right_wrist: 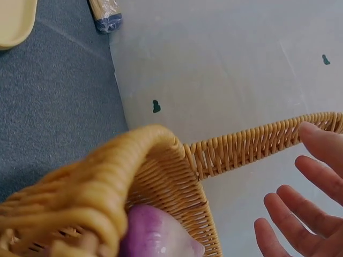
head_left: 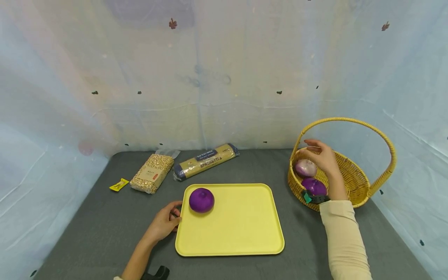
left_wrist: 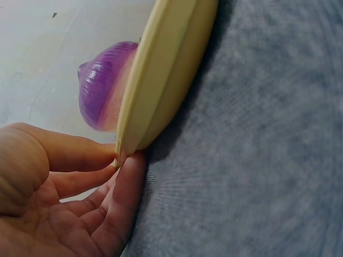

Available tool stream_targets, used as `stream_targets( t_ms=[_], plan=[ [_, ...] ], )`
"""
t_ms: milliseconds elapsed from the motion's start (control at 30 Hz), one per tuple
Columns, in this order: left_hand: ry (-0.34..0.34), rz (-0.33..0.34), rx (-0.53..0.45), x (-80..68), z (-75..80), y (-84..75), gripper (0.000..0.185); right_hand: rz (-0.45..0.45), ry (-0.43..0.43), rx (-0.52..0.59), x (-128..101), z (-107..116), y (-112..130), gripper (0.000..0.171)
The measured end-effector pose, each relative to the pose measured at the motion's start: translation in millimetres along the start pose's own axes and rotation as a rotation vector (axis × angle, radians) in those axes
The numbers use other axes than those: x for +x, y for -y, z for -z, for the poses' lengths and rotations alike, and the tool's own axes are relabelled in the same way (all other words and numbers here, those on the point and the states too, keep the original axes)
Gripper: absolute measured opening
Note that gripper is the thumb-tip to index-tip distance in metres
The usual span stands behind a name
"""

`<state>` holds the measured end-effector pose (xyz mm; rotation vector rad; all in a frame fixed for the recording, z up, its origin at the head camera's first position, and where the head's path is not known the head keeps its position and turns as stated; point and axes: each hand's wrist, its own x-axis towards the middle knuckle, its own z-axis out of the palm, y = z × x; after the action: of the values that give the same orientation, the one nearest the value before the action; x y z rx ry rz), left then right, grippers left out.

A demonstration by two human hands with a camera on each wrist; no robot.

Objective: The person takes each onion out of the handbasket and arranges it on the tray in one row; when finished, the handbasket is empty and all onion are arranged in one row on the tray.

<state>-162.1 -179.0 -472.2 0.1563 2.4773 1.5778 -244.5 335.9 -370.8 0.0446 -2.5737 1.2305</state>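
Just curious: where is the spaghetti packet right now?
In the head view, the spaghetti packet lies at the mat's back edge, between the grain bag and the basket.

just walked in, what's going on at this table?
A person is working between a yellow tray and a wicker basket on a grey table. One purple onion already sits on the tray. The left hand touches the tray's left edge, fingers at the rim. The right hand hovers open over the basket, above a pale onion and a darker purple onion, holding nothing. A spaghetti pack and a grain bag lie behind the tray.
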Motion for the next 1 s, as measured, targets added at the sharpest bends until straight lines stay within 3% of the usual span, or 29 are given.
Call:
stream_targets(
  t_ms=[1000],
  plan=[
    [0.007,-0.015,0.002,0.6,0.5,4.5,0.047,-0.054,0.004,-0.012,5.3,15.1,-20.4,0.055]
  ],
)
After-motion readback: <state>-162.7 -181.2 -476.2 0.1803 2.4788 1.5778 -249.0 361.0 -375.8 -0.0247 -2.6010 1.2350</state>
